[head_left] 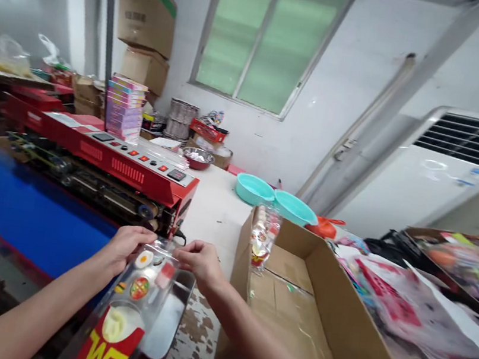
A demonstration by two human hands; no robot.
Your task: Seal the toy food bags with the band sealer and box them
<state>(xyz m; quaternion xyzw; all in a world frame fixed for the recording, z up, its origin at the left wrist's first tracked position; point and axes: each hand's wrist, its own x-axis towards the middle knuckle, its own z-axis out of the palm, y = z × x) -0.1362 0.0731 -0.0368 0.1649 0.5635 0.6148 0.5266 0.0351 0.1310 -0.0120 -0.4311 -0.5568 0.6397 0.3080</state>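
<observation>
My left hand and my right hand pinch the two top corners of a clear plastic bag. Through the film show a fried egg piece, a round pizza-like piece, a small burger picture and a red packet with a yellow W, all like toy food. The bag hangs slanted towards me, its top edge close to the near end of a red bag sealing machine. Below its right side sits a metal tray, partly hidden by the bag.
A blue conveyor belt runs along the machine at left. On the right stands an open cardboard box, with another filled bag over its left wall. Turquoise basins are behind it. Plastic packaging is piled at far right.
</observation>
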